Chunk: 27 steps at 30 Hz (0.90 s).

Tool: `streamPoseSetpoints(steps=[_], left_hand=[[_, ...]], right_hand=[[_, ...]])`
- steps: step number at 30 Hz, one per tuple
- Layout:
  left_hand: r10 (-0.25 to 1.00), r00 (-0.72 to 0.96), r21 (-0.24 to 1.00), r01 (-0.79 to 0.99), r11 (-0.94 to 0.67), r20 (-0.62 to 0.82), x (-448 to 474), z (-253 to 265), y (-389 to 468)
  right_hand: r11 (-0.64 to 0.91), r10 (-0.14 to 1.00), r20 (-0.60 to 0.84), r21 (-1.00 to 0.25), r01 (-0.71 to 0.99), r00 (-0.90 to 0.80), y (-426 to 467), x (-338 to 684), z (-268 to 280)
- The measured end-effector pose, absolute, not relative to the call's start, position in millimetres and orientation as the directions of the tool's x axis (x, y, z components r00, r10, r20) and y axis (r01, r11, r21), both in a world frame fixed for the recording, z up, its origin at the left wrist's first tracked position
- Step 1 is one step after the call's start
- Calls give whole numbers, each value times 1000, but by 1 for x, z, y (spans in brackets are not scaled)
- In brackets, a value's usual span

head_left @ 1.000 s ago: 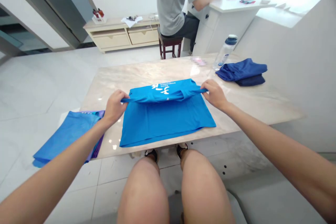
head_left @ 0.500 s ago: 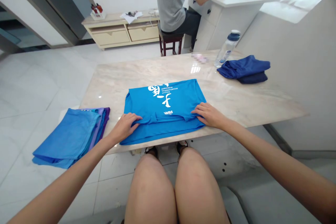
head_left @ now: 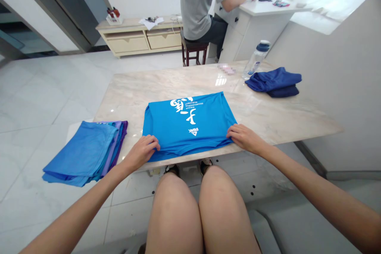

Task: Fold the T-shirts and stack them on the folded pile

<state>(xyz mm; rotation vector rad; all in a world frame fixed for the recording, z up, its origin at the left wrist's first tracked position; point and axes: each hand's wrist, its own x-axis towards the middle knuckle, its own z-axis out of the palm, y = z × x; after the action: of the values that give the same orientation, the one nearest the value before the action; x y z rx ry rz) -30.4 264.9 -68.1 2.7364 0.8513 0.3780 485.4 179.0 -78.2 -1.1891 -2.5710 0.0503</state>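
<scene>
A bright blue T-shirt with white printing lies folded into a rough rectangle on the marble-patterned table, close to its near edge. At the shirt's near left corner, my left hand is closed, its fingers pinching the cloth. My right hand pinches the near right corner in the same way. Between both hands the near edge of the shirt is slightly wrinkled, with a layer of cloth showing beneath. To the left, a stack of folded blue and purple clothes rests at the table's corner and hangs past its edge.
A clear water bottle with a blue cap stands at the far right, beside a dark blue folded garment. Beyond the table a person in a grey shirt sits on a stool at a white counter. A low cabinet lines the wall.
Both hands have drawn the shirt's upper layer toward the near edge and slightly apart. The fold across the front is flatter, and the small logo now shows fully.
</scene>
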Motion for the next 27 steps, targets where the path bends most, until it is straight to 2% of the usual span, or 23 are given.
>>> streamPoseSetpoints(steps=[3, 7, 9, 11, 13, 15, 22, 27], left_hand=[[556, 825, 307, 507, -805, 96, -34, -63, 258], [591, 807, 355, 550, -756, 8, -19, -36, 256], [624, 781, 367, 587, -722, -20, 7, -17, 261], [657, 753, 364, 625, -691, -45, 47, 5, 267], [687, 722, 364, 663, -654, -80, 99, 23, 269], [734, 665, 368, 722, -586, -135, 152, 35, 266], [786, 567, 382, 803, -458, -249, 264, 12, 233], [807, 517, 400, 830, -389, -287, 299, -9, 228]], right_hand=[[613, 786, 236, -175, 770, -572, 169, 489, -75], [423, 896, 235, -199, 884, -376, 178, 499, -57], [250, 959, 199, -248, 936, -203, 198, 502, -41], [-14, 995, 84, -343, 939, 46, 225, 502, -22], [-283, 958, -86, -427, 859, 273, 250, 496, -7], [-412, 911, -180, -454, 790, 372, 267, 487, 0], [-571, 818, -313, -534, 623, 482, 247, 477, -45], [-632, 756, -428, -673, 384, 495, 236, 490, -67]])
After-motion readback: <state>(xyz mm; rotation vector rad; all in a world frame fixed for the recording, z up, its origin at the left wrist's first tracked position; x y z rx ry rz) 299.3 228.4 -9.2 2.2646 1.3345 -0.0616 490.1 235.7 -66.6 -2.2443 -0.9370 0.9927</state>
